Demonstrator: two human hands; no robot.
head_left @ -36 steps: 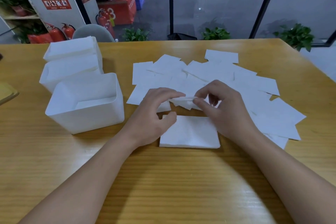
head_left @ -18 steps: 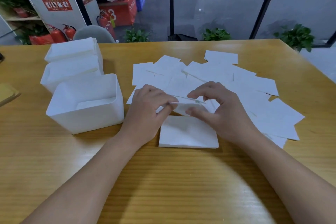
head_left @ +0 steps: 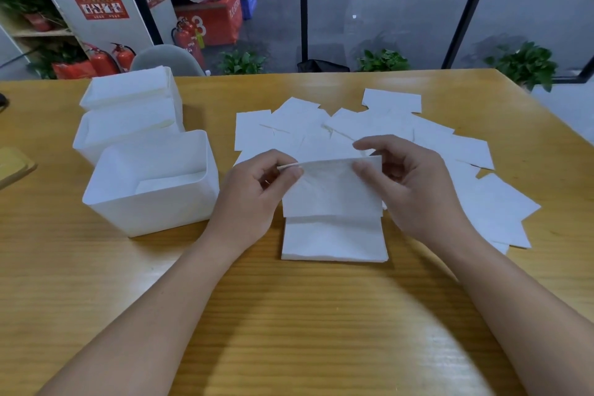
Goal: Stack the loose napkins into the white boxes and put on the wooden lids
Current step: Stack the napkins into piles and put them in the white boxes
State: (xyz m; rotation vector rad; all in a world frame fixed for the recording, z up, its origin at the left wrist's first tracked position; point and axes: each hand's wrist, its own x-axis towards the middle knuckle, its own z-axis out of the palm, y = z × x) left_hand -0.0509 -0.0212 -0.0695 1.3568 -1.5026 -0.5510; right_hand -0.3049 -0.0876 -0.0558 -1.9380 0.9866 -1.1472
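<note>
Napkin in hand [head_left: 332, 190]: held up by its top edge between both my hands, hanging just above the stack.
L hand [head_left: 254, 199]: thumb + forefinger pinch the napkin's upper-left corner; other fingers curled.
R hand [head_left: 414, 190]: thumb + fingers pinch the upper-right corner; fingers bent.
Stack [head_left: 334, 243]: squared pile of napkins on the table [head_left: 289, 315], directly below the held one, between my wrists.
Loose napkins [head_left: 450, 151]: spread flat, overlapping, behind and to the R of my hands.
Near white box [head_left: 151, 202]: just L of my L hand, open top, a few napkins lying at the bottom.
Two more white boxes [head_left: 128, 116]: behind the near one, in a row, filled w/ napkins up to approx the rim.
Wooden lid [head_left: 13, 167]: far L table edge, only partly in view.
Bkgd: fire extinguishers [head_left: 109, 59], potted plants [head_left: 524, 64] beyond the table.
</note>
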